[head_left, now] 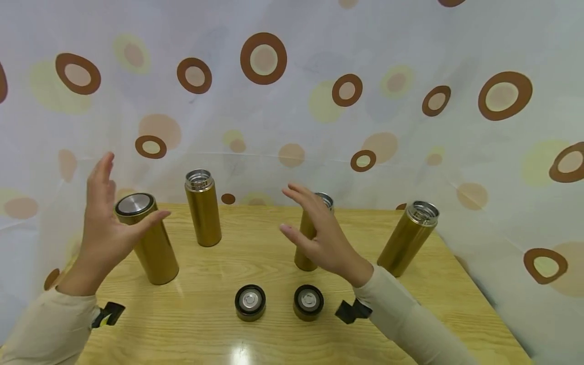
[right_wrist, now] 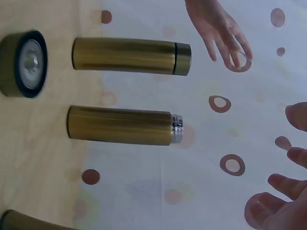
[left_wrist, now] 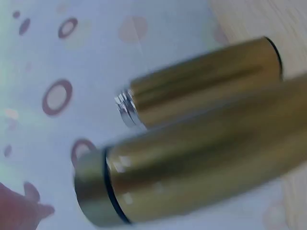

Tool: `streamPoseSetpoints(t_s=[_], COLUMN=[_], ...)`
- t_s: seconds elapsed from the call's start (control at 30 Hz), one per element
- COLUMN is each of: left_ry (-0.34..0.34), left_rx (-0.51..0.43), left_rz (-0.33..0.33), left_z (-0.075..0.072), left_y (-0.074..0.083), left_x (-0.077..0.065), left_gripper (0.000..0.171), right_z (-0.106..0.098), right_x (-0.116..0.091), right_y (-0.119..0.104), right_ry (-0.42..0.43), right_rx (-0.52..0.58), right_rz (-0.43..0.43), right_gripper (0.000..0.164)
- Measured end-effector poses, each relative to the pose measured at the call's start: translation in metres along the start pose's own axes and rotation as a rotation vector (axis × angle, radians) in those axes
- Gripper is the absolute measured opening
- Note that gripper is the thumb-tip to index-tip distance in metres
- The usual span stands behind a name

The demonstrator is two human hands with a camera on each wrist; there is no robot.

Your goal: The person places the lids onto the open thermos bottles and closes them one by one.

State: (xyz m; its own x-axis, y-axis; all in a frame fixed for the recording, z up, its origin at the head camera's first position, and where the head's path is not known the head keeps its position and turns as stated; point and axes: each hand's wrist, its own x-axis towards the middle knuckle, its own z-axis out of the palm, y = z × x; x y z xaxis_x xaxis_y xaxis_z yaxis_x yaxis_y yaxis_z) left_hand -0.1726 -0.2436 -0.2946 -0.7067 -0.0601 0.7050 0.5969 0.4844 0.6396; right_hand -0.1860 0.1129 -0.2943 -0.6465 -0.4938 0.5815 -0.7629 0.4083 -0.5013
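Note:
My left hand (head_left: 104,228), thumb and fingers spread, is raised beside a gold thermos flask with its lid on (head_left: 157,256); nothing is in its grasp. That capped flask looms large and blurred in the left wrist view. An uncapped gold flask (head_left: 204,215) stands behind it to the right. My right hand (head_left: 325,235) is held up with fingers apart, partly covering a second uncapped flask (head_left: 304,258). Farther right stands a third uncapped flask (head_left: 403,246). Two round lids (head_left: 250,303) lie on the table in front, undersides up.
The wooden table (head_left: 205,329) ends on the right along a slanting edge. Behind it hangs a white curtain (head_left: 292,121) with brown rings and pale dots. Dark wrist straps (head_left: 353,311) sit over the light sleeves (head_left: 410,319).

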Motion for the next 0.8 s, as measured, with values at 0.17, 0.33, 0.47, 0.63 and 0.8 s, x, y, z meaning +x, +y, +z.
streamPoseSetpoints(t_s=[0.17,0.33,0.47,0.63,0.8], left_ry=[-0.045,0.013,0.109,0.09,-0.111], left_rx=[-0.151,-0.086,-0.006,-0.011,-0.06], left_rz=[-0.067,-0.227,-0.311,-0.417,-0.516], left_z=[0.035,0.071,0.095,0.111,0.118], left_y=[0.012,-0.009,-0.041,-0.076,-0.092], left_x=[0.01,0.015,0.012,0.008,0.006], left_gripper=[0.116,0.113,0.12,0.121,0.114], right_z=[-0.004,0.0,0.006,0.013,0.017], right_x=[-0.044,-0.07,-0.083,-0.095,-0.101], right_y=[0.002,0.006,0.011,0.015,0.018], right_ry=[-0.066,-0.108,-0.136,-0.21,-0.257], right_rx=[0.077,0.099,0.117,0.137,0.159], right_rz=[0.074,0.13,0.171,0.218,0.233], right_gripper=[0.059,0.058,0.058,0.058,0.055])
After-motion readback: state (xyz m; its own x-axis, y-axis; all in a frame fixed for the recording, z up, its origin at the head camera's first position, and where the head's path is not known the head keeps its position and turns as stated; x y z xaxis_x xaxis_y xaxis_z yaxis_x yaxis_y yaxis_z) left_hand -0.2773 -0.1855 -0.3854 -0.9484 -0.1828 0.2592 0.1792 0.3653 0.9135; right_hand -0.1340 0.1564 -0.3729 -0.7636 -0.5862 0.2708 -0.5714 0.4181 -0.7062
